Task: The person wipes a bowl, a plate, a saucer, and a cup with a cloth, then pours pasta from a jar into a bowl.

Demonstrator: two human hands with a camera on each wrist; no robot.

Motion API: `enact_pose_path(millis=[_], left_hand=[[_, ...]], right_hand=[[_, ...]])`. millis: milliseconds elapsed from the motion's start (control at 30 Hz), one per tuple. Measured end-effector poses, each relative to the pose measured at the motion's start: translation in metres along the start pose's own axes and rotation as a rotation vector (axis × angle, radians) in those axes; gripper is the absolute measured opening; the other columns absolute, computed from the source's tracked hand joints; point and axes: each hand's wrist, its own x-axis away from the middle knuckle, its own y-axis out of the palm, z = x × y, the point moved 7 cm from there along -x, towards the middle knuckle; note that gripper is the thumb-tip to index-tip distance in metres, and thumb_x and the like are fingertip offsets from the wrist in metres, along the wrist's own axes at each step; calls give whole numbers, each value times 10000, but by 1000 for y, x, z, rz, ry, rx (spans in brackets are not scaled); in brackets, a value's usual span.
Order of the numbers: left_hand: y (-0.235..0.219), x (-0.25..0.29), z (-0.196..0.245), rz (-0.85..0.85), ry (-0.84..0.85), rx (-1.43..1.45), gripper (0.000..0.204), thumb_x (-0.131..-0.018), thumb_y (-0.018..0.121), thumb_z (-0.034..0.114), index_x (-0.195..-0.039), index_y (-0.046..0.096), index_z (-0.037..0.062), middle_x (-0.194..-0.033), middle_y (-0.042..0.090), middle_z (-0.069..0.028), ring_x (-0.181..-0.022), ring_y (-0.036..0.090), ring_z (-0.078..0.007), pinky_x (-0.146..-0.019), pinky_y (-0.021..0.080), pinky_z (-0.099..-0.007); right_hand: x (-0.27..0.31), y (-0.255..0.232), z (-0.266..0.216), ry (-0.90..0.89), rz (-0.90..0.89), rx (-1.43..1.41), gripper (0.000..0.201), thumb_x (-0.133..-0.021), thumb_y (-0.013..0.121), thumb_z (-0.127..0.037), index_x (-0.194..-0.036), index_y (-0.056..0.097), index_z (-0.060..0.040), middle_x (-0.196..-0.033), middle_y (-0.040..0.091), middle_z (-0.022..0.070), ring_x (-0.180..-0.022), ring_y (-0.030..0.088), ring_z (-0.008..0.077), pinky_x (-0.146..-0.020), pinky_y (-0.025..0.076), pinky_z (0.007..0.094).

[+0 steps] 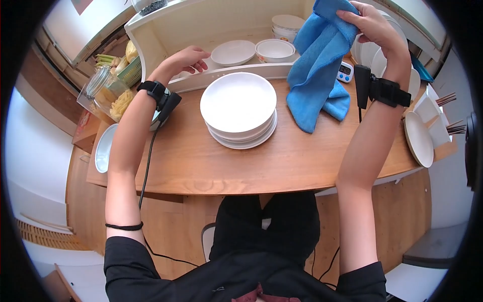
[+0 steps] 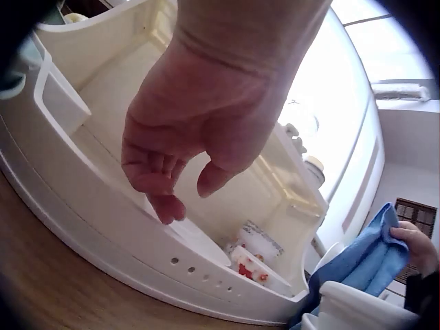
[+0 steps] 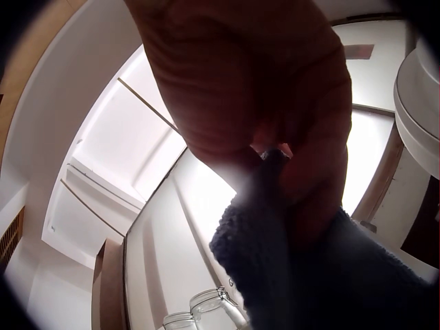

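My right hand point(image 1: 375, 25) pinches the top of a blue cloth point(image 1: 322, 60), which hangs down with its lower folds by the wooden table. In the right wrist view the cloth point(image 3: 254, 227) comes out between thumb and fingers. My left hand point(image 1: 186, 61) hovers over the front lip of a cream shelf unit point(image 1: 201, 75), fingers loosely bent, holding nothing. In the left wrist view that hand point(image 2: 199, 130) hangs above a white plate in the unit. A stack of white plates point(image 1: 238, 103) stands on the table between my arms.
Inside the unit are a white plate point(image 1: 233, 53) and patterned bowls point(image 1: 275, 50). A small timer point(image 1: 345, 72) stands behind the cloth. On the right are upright plates and a leaning dish point(image 1: 418, 139); on the left, a glass jar point(image 1: 105, 90) and a green basket point(image 1: 132, 73).
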Motion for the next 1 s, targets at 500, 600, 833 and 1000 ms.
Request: enact_pose_path(millis=[500,600,833,1000], left_hand=[[33,-68,-23,11,-170,299,239,-920,500,116,-1074,573,-52,-903,670,-158,-747,668,-198,-630,545,-308],[17,-50,-10,59,-76,270,262,-912,463,89,-1146,520,-15,-868,653,-111,-737,683,-199,-713,583,-308],[-17,20,9,277,149,350,338,-887,383,52,-1167,503,-94,-904,663,-167,-735,688,-191,-684,580,-304],[-19,48,25,234,277,554,376,-926,427,131,-1239,428,-78,-915,627,-140,-737,679,-181,-699,572,-294]], right_hand=[[-4,3,3,72,-92,104,251,-906,600,-232,-979,650,3,-745,618,37,-664,588,116,-554,473,266],[-10,2,11,121,-76,57,249,-917,583,-222,-999,644,5,-763,630,48,-709,622,128,-589,520,269],[-32,6,35,77,-149,336,425,-887,621,-479,-1074,637,-98,-771,590,-27,-672,588,53,-621,509,197],[-33,31,15,-42,-95,158,436,-890,623,-487,-1056,634,-84,-798,606,-15,-701,610,52,-647,521,194]])
